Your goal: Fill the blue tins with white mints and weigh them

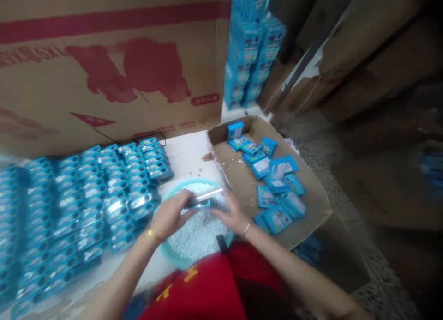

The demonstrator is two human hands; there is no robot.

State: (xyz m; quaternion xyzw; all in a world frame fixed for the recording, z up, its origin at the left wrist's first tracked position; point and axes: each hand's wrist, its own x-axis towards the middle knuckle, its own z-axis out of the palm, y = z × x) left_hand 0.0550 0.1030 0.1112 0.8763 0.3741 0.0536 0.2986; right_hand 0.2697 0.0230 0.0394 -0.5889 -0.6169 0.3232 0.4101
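Observation:
My left hand (172,214) and my right hand (231,214) meet over a light teal bowl (173,257) filled with small white pellets (199,232). Both hands are closed on a small blue packet with a shiny clear strip (205,197), held just above the pellets. The fingers are blurred by motion. Each wrist wears a thin bracelet.
Rows of blue packets (86,204) lie overlapping on the white table at the left. A shallow cardboard tray (242,172) at the right holds several closed blue packets (277,186). A big cardboard carton (110,61) stands behind, with stacked blue boxes (251,47) beside it.

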